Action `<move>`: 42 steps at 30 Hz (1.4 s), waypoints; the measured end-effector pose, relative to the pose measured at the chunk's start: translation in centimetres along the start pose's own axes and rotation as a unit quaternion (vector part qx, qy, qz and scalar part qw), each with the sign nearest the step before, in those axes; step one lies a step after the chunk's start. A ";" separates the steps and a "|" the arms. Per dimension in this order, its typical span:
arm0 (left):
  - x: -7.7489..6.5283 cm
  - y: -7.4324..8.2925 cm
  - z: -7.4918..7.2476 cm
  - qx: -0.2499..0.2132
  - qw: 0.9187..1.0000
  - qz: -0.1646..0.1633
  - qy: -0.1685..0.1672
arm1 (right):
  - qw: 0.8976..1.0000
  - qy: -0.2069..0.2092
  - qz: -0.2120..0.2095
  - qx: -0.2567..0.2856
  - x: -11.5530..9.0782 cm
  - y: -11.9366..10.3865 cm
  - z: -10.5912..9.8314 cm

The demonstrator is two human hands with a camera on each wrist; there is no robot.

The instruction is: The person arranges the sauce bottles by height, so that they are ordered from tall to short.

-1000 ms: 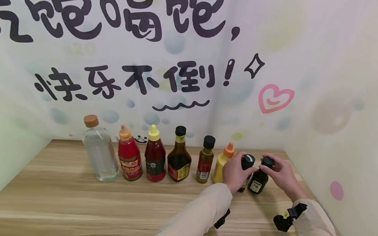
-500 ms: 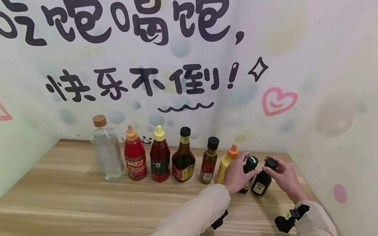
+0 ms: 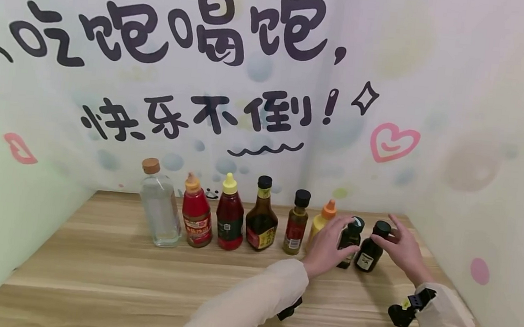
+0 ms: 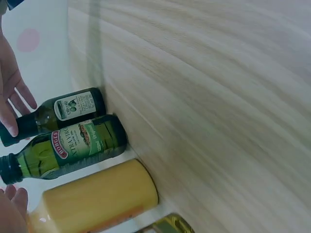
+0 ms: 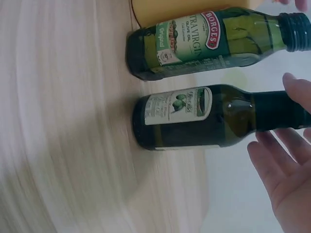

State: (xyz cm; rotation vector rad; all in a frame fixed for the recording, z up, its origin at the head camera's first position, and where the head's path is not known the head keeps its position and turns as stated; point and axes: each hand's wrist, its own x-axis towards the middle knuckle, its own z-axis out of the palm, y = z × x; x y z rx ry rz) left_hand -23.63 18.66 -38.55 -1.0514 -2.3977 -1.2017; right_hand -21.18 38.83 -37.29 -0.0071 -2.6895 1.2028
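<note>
Two dark olive oil bottles stand upright side by side at the right end of a row. My left hand [image 3: 328,250] is beside the left one, the green Borges olive oil bottle [image 5: 192,46], with thumb and fingers spread apart around its upper part. In the left wrist view, its fingertips show just off the bottle's cap. My right hand [image 3: 402,251] is at the darker olive oil bottle [image 5: 182,119] with a white label. Its thumb lies at the neck, while the other fingers stretch loosely past the far side.
Leftward along the row stand a yellow squeeze bottle [image 3: 317,224], a small black-capped bottle [image 3: 295,230], a brown sauce bottle [image 3: 261,221], two red squeeze bottles and a clear bottle [image 3: 159,206]. A printed wall [image 3: 396,50] rises behind the wooden table [image 3: 136,288].
Both hands have loosened from the bottle tops, their fingers spreading away. The two olive oil bottles stay standing side by side. The head view has shifted, moving the scene rightward in frame.
</note>
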 end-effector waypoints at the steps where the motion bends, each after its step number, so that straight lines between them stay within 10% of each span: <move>1: -0.1 -0.1 -0.2 -0.002 1.000 0.006 -0.007 | 1.000 0.003 -0.006 0.000 -0.1 -0.1 -0.2; 23: -5.7 -2.2 -12.8 0.000 0.990 -0.002 -0.139 | 0.986 0.034 -0.164 -0.020 -2.4 -3.8 -2.6; 42: -11.9 -6.3 -21.3 0.053 0.998 -0.024 -0.040 | 0.981 0.106 -0.159 0.042 -5.6 -3.4 -3.8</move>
